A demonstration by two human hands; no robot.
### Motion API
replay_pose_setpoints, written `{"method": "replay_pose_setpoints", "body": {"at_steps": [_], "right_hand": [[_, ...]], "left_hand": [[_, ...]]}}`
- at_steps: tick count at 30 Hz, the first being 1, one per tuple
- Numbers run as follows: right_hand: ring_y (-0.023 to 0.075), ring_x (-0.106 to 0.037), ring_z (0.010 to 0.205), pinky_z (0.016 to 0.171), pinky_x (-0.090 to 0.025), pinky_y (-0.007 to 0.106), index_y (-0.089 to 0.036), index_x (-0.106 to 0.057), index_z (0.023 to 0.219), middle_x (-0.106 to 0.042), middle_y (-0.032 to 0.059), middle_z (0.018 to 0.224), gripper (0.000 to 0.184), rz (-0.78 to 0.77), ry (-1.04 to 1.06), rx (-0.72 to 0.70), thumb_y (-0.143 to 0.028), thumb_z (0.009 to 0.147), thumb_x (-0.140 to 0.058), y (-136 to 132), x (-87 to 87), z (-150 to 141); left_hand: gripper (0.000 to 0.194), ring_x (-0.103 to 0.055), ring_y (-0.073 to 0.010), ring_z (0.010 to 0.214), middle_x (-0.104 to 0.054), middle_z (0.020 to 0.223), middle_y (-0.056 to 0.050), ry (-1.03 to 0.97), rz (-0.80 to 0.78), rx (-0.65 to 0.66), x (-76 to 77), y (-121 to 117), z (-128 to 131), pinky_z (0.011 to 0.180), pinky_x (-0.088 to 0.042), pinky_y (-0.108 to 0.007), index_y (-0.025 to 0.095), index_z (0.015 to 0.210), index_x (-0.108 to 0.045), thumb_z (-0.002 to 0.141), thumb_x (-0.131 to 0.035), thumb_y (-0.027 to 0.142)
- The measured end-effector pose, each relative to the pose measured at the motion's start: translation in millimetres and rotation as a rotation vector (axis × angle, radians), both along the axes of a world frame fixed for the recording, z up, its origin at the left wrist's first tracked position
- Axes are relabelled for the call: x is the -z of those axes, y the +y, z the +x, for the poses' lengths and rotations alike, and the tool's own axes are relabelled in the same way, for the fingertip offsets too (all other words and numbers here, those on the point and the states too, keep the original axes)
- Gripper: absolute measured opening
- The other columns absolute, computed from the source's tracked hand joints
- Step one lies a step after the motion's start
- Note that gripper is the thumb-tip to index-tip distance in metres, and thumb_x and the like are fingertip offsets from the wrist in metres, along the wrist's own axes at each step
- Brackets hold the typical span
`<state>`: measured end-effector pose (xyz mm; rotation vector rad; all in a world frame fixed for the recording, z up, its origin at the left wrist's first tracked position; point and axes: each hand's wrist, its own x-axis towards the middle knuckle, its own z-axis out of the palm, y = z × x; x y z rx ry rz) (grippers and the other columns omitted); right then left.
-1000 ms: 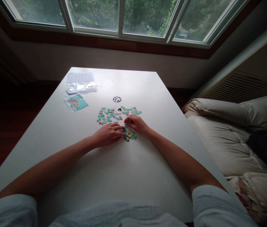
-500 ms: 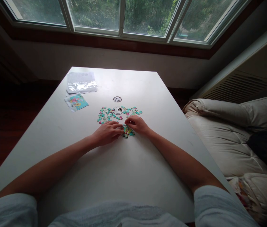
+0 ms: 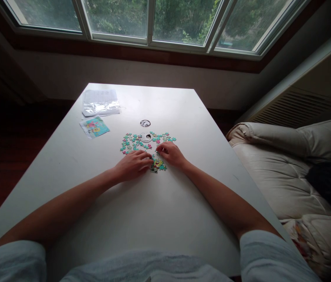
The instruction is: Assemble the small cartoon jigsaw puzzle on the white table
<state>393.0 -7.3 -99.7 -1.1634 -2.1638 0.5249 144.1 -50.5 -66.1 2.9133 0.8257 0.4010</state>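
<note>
A small patch of joined jigsaw pieces (image 3: 158, 165), yellow and teal, lies on the white table (image 3: 142, 211). My left hand (image 3: 132, 165) rests palm down at its left edge, fingers together and touching it. My right hand (image 3: 171, 154) sits at its upper right, fingers curled and pinched on the patch or a piece; what they hold is too small to make out. Several loose teal and pink pieces (image 3: 136, 143) are scattered just beyond both hands.
A round white lid or dish (image 3: 146, 137) sits among the loose pieces, a second small disc (image 3: 145, 123) beyond it. A picture card (image 3: 94, 127) and a clear plastic bag (image 3: 100, 103) lie far left. A pale sofa (image 3: 294, 164) stands right of the table.
The joined patch has shifted slightly up and to the left between my hands. Both hands stayed on it with small finger movements.
</note>
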Motion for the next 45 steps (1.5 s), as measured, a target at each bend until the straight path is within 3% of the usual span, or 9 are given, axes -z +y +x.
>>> {"method": "replay_pose_setpoints", "body": {"at_steps": [4,15,25,34,41,45], "right_hand": [[0.0210,-0.054,0.088,0.082,-0.042,0.033,-0.022,-0.071,0.089,-0.066,0.0040,0.086,0.014,0.017,-0.025,0.040,-0.010,0.087,-0.063,1.2,0.1,3.9],[0.0204,-0.051,0.083,0.079,-0.040,0.033,-0.022,-0.069,0.088,-0.059,0.0029,0.081,0.014,0.081,-0.049,-0.019,-0.010,0.088,-0.063,0.0,0.3,5.4],[0.0218,-0.051,0.087,0.084,-0.042,0.035,-0.024,-0.072,0.094,-0.059,0.0032,0.083,0.013,0.112,-0.083,-0.054,-0.014,0.088,-0.066,1.1,3.6,7.6],[0.0224,-0.052,0.088,0.084,-0.043,0.036,-0.024,-0.072,0.097,-0.061,0.0048,0.087,0.014,0.099,-0.073,-0.077,-0.015,0.089,-0.066,-0.2,3.6,7.0],[0.0225,-0.052,0.088,0.083,-0.043,0.036,-0.025,-0.072,0.096,-0.061,0.0046,0.086,0.014,0.090,-0.067,-0.069,-0.015,0.089,-0.065,-0.9,3.1,6.5],[0.0222,-0.052,0.088,0.083,-0.043,0.035,-0.024,-0.072,0.096,-0.061,0.0046,0.087,0.013,0.093,-0.069,-0.071,-0.016,0.090,-0.064,-1.7,1.7,6.0]], "left_hand": [[0.023,-0.058,-0.0231,0.116,-0.065,0.125,-0.006,0.024,0.008,-0.010,-2.9,-2.7,0.8,0.097,-0.045,-0.038,0.026,0.117,-0.065,0.100,-0.049,0.024],[0.017,-0.062,-0.0228,0.094,-0.067,0.106,-0.009,0.164,0.078,-0.033,-17.5,-31.8,12.3,0.083,-0.044,-0.038,0.022,0.107,-0.063,0.099,-0.050,0.029],[0.025,-0.059,-0.0222,0.094,-0.067,0.104,-0.008,0.073,0.087,-0.139,-6.4,-13.8,6.2,0.079,-0.045,-0.036,0.022,0.106,-0.068,0.102,-0.045,0.030],[0.030,-0.051,-0.0308,0.128,-0.064,0.134,-0.010,-0.083,0.065,-0.431,13.1,22.6,-18.4,0.104,-0.044,-0.049,0.023,0.123,-0.066,0.096,-0.053,0.029],[0.025,-0.060,-0.0238,0.110,-0.074,0.109,-0.005,-0.167,-0.024,-0.336,9.6,23.0,-17.2,0.100,-0.046,-0.042,0.023,0.097,-0.072,0.099,-0.048,0.028],[0.022,-0.060,-0.0236,0.105,-0.072,0.105,-0.006,-0.205,-0.032,-0.347,12.7,24.2,-17.2,0.096,-0.048,-0.041,0.022,0.100,-0.072,0.098,-0.050,0.028]]}}
